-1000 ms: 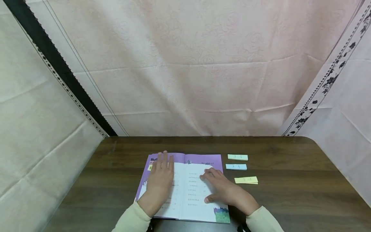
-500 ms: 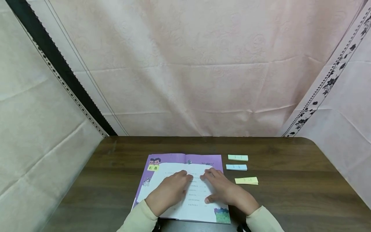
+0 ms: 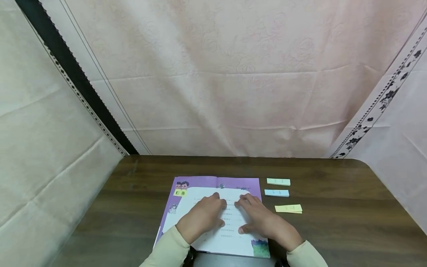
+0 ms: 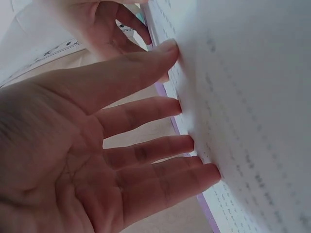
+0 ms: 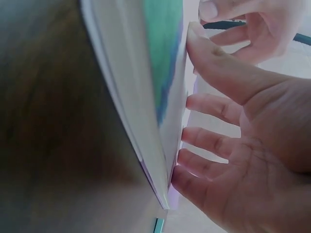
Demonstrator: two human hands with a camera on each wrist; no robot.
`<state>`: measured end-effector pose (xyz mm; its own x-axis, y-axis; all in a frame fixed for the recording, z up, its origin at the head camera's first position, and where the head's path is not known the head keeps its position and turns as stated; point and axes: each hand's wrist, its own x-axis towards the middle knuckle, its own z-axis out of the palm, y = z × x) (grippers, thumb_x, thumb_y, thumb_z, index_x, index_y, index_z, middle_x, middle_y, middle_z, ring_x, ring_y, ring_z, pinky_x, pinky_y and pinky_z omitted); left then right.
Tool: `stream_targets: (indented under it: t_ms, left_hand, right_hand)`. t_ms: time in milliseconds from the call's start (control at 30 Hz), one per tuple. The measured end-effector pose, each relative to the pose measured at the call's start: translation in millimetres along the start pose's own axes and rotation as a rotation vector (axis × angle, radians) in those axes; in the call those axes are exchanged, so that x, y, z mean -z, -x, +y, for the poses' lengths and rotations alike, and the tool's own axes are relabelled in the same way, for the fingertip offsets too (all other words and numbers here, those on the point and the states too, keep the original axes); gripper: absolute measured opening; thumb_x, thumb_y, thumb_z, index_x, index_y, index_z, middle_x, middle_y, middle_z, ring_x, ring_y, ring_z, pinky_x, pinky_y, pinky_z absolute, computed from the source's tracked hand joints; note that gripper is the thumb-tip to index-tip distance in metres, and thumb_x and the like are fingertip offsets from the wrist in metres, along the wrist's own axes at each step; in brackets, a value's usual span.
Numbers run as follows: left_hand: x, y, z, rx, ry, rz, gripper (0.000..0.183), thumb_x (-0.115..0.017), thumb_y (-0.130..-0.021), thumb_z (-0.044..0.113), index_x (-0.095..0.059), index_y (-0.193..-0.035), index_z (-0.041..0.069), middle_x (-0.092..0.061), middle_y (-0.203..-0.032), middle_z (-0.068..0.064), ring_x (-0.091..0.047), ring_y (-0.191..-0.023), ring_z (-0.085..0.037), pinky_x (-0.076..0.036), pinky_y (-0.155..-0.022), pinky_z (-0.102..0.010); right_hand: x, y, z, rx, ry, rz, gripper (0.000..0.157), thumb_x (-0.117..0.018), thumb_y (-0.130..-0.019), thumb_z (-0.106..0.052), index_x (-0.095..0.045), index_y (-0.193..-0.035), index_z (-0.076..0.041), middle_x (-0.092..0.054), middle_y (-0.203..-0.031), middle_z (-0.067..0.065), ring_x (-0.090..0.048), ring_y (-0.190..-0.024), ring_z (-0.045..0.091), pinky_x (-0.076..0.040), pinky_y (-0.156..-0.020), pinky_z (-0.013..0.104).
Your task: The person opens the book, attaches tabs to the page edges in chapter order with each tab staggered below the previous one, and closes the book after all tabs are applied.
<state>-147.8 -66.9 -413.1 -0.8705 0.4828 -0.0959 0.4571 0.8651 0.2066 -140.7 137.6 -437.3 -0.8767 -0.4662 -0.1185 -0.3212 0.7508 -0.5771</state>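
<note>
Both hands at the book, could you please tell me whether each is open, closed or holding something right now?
Left hand: open, touching the book, holding nothing.
Right hand: open, touching the book, holding nothing.

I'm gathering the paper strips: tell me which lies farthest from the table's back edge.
The yellow strip, farthest right of the three; the pale green strip and blue strip both lie nearer the back edge of the table.

Head view: soft, diffuse light; pale cloth (image 3: 220, 92) bright, bench (image 3: 340, 222) dimmer, print (image 3: 228, 224) on the book (image 3: 233, 244) too small to read. Left wrist: hazy, print blurred, upper left corner washed out. Right wrist: dark bench out of focus, low contrast.
</note>
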Motion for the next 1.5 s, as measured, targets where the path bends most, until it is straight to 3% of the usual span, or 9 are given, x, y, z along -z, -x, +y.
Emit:
stream_targets:
  t_ms: [233,433,633,900,1500]
  left_hand:
    - [-3.9,0.3,4.4,0.019,-0.047,-0.01,0.041,-0.093,-0.081,0.021,-0.077,-0.116,0.007,-0.063,-0.098,-0.009,-0.065,-0.077,-0.019,-0.059,-0.07,-0.034]
    - [-4.0,1.1,7.6,0.007,-0.075,-0.008,0.039,-0.093,-0.082,0.021,-0.076,-0.114,0.006,-0.061,-0.097,-0.008,-0.062,-0.08,-0.018,-0.057,-0.072,-0.033]
    - [-5.6,-0.4,9.0,0.022,-0.083,-0.034,0.039,-0.092,-0.082,0.022,-0.076,-0.114,0.006,-0.062,-0.099,-0.009,-0.061,-0.085,-0.019,-0.057,-0.076,-0.032]
    - [-4.5,-0.1,9.7,0.019,-0.101,-0.033,0.039,-0.092,-0.083,0.023,-0.076,-0.114,0.006,-0.062,-0.1,-0.009,-0.061,-0.085,-0.018,-0.058,-0.076,-0.033]
    - [-2.0,1.9,7.8,-0.019,-0.115,-0.008,0.03,-0.091,-0.084,0.021,-0.076,-0.105,0.007,-0.061,-0.096,-0.008,-0.056,-0.078,-0.017,-0.055,-0.071,-0.032]
  right_hand:
    - [1.2,1,2,0.021,0.034,0.026,0.065,-0.091,-0.083,-0.016,-0.062,-0.14,-0.002,-0.048,-0.155,0.022,-0.04,-0.147,0.046,-0.036,-0.117,0.064]
    - [14.5,-8,8,-0.004,0.098,0.1,0.059,-0.088,-0.085,-0.01,-0.064,-0.137,0.003,-0.055,-0.143,0.024,-0.052,-0.133,0.041,-0.047,-0.109,0.056]
    - [31.6,-30,20,-0.091,0.193,0.057,0.075,-0.089,-0.087,-0.023,-0.054,-0.148,0.003,-0.05,-0.147,0.026,-0.049,-0.134,0.043,-0.049,-0.107,0.059]
    - [49.3,-55,29,-0.129,0.288,-0.023,0.1,-0.094,-0.079,-0.041,-0.046,-0.154,0.005,-0.043,-0.155,0.03,-0.037,-0.146,0.052,-0.032,-0.118,0.067]
    - [41.8,-48,11,-0.112,0.465,0.039,0.082,-0.092,-0.081,-0.037,-0.058,-0.146,-0.001,-0.055,-0.149,0.022,-0.043,-0.142,0.05,-0.035,-0.115,0.066]
